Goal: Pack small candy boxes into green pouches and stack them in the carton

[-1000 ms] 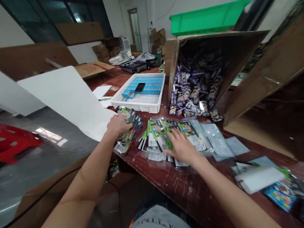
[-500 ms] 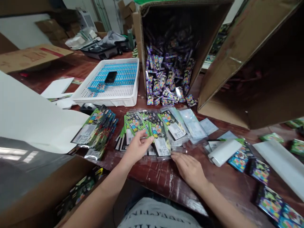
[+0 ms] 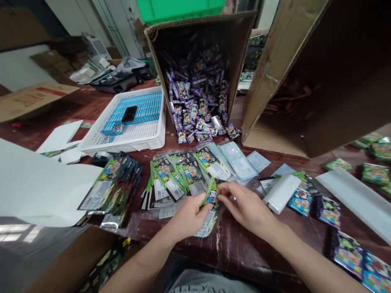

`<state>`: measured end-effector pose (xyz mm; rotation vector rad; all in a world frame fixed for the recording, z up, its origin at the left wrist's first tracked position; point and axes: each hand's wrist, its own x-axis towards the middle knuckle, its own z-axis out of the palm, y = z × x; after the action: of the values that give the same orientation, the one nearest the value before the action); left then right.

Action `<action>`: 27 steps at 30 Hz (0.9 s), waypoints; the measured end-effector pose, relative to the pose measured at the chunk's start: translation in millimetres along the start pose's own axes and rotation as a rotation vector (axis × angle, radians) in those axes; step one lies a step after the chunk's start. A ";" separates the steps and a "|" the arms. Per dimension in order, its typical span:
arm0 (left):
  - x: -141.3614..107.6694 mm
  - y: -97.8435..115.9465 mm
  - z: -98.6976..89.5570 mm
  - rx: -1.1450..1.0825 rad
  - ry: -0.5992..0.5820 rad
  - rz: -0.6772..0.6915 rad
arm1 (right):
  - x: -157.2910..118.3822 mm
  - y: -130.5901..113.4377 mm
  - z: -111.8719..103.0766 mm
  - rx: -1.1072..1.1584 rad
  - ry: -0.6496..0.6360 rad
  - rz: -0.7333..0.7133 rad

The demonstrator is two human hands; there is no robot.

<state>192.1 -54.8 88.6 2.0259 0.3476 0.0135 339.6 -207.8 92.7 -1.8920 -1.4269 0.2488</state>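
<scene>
A green-and-black printed packet (image 3: pixel 210 194) is between my two hands near the table's front edge. My left hand (image 3: pixel 191 215) pinches its left side, and my right hand (image 3: pixel 240 201) has thumb and forefinger closed on its upper right side. Behind and to the left lie overlapping packets of the same print (image 3: pixel 163 173). Clear plastic sleeves (image 3: pixel 238 160) lie just beyond my right hand. Another stack of printed packets (image 3: pixel 105 187) sits at the left on the table.
An upright carton (image 3: pixel 247 40) spills small purple packets (image 3: pixel 192 114). A white basket (image 3: pixel 137 143) holds blue boxes and a black phone (image 3: pixel 129 114). Another open carton (image 3: pixel 275 140) stands right. A white roll (image 3: pixel 282 193) and colourful packs (image 3: pixel 348 254) lie at the right.
My left hand has moved right and toward me, now pinching a packet lifted off the pile. My right hand has risen from the table to that packet. The view has shifted slightly.
</scene>
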 end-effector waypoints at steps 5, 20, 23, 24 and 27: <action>6.0 3.4 -9.1 0.095 -0.084 0.030 | 1.7 8.1 -7.9 -0.039 0.104 -0.012; 9.6 -14.8 -4.6 -0.485 -0.283 -0.177 | 4.3 -19.1 -43.7 0.092 -0.248 -0.025; 22.0 -20.0 -7.9 -0.496 -0.085 -0.124 | -1.5 -18.7 -10.0 0.069 0.190 0.269; 26.2 -22.2 -8.2 -0.506 -0.048 -0.098 | -4.2 -18.6 4.1 0.077 0.289 0.350; 33.4 -29.1 -0.9 -0.496 -0.013 -0.054 | -13.7 -19.0 43.5 0.071 0.308 0.508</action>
<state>217.0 -33.3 58.9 1.5252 0.3508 0.0482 296.2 -199.0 70.7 -2.1005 -0.7140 0.2305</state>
